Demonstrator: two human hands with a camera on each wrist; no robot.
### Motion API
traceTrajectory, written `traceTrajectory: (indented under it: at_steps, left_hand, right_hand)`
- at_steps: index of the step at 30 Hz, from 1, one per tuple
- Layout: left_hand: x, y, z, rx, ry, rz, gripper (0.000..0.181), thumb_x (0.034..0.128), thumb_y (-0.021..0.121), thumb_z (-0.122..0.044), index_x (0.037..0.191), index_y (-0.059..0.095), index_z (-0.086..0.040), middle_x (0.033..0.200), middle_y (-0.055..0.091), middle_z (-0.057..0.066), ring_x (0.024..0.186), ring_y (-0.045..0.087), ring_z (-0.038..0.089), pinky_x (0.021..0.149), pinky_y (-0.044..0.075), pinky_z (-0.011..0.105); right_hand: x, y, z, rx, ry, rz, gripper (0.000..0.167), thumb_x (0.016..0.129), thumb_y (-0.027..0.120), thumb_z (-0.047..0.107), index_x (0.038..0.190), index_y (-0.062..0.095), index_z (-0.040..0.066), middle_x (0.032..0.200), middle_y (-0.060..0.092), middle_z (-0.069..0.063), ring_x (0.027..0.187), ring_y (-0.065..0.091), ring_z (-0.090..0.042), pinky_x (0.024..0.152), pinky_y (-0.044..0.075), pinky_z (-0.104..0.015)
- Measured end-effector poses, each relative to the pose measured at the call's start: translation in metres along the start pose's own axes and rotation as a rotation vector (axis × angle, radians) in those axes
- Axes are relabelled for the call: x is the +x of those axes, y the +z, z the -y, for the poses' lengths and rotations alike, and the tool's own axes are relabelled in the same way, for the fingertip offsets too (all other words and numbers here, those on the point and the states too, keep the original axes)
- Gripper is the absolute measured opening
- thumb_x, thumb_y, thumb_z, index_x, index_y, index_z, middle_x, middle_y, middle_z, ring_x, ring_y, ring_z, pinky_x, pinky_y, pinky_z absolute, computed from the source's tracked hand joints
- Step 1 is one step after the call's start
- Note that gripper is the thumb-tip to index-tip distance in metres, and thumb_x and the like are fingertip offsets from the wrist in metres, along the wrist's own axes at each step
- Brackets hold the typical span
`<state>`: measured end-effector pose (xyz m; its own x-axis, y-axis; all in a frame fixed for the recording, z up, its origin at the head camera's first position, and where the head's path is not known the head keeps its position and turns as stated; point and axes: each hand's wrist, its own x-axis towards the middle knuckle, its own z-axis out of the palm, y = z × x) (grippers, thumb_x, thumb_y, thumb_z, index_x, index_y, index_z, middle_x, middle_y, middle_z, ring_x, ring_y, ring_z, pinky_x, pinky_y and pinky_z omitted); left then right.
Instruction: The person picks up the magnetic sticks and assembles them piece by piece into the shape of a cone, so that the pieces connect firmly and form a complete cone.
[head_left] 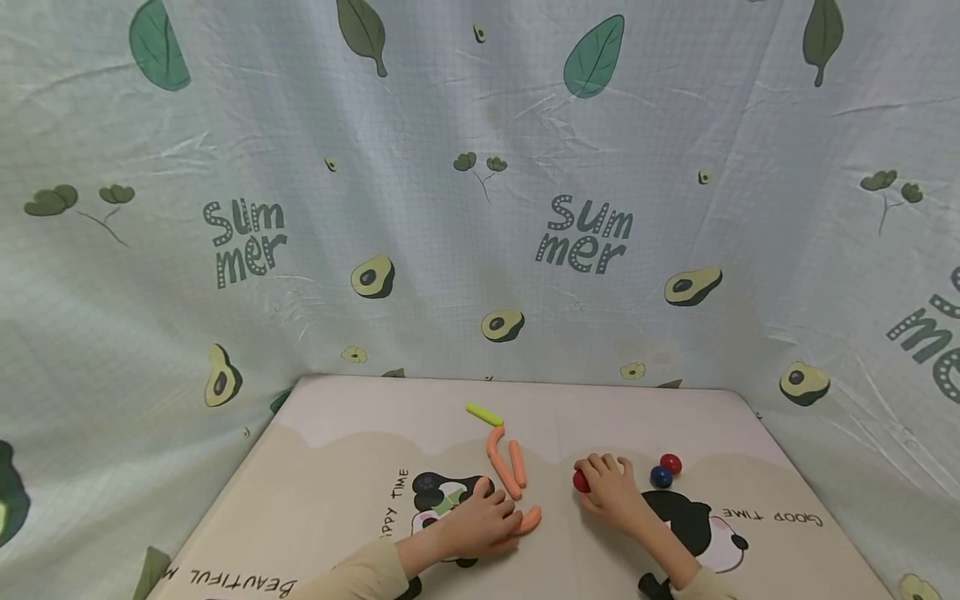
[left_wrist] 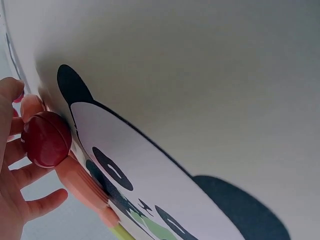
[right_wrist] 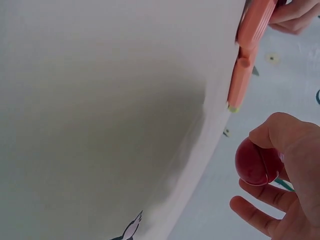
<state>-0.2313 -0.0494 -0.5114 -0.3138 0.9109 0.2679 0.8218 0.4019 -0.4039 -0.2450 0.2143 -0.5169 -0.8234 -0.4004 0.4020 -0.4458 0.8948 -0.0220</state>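
My left hand [head_left: 480, 525] curls round a curved orange magnetic rod [head_left: 530, 521], whose free end sticks out to the right. In the left wrist view a glossy red ball [left_wrist: 47, 140] sits against the fingers, seemingly at the rod's other end; the head view hides it beneath the hand. Farther right, my right hand [head_left: 615, 496] pinches another red ball [head_left: 581, 481] between thumb and fingers. That ball shows clearly in the right wrist view, with a seam round it. Whether it touches the tabletop is hard to tell.
Ahead of the left hand lie a curved orange rod [head_left: 501, 462], a short straight one [head_left: 517, 462] and a lime rod [head_left: 484, 414]. Right of the right hand are a red ball [head_left: 671, 463] and a blue ball [head_left: 661, 477]. A printed curtain [head_left: 450, 233] hangs behind the table [head_left: 337, 408].
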Motion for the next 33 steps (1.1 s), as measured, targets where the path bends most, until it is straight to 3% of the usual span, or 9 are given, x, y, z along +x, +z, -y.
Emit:
traceTrajectory:
  at_steps: [13,24,28,33]
  left_hand:
    - [0.0,-0.002,-0.001,0.01,-0.012,-0.008,0.021,0.0861,0.051,-0.043,0.075,0.052,-0.025,0.067,0.048,-0.011,0.063,0.036,0.005,0.064,0.025,0.026]
    - [0.0,-0.005,0.0,0.046,-0.007,-0.129,0.022,0.085,0.054,-0.038,0.068,0.051,-0.026,0.061,0.042,-0.012,0.056,0.025,0.004,0.063,0.025,0.026]
    - [0.0,-0.003,-0.002,0.032,-0.03,-0.101,0.018,0.083,0.058,-0.035,0.069,0.052,-0.025,0.062,0.046,-0.013,0.057,0.029,0.003,0.062,0.024,0.024]
    - [-0.002,-0.002,-0.003,-0.017,-0.056,-0.014,0.013,0.0869,0.054,-0.032,0.077,0.056,-0.024,0.069,0.051,-0.011,0.064,0.041,0.004,0.066,0.028,0.024]
  right_hand:
    - [0.002,0.001,0.01,-0.001,-0.061,0.033,0.035,0.07,0.07,0.026,0.1,0.054,0.014,0.089,0.052,0.0,0.086,0.046,-0.019,0.082,0.035,-0.053]
    - [0.007,0.001,0.02,-0.025,-0.167,-0.043,0.035,0.069,0.071,0.028,0.096,0.053,0.015,0.087,0.05,0.001,0.084,0.045,-0.018,0.077,0.036,-0.051]
    - [0.008,0.002,0.024,-0.019,-0.18,-0.04,0.034,0.069,0.071,0.028,0.096,0.052,0.015,0.087,0.049,0.002,0.083,0.045,-0.017,0.078,0.036,-0.05]
    - [0.008,0.002,0.029,-0.029,-0.214,-0.037,0.035,0.07,0.07,0.029,0.096,0.053,0.015,0.087,0.048,0.002,0.083,0.045,-0.016,0.078,0.037,-0.049]
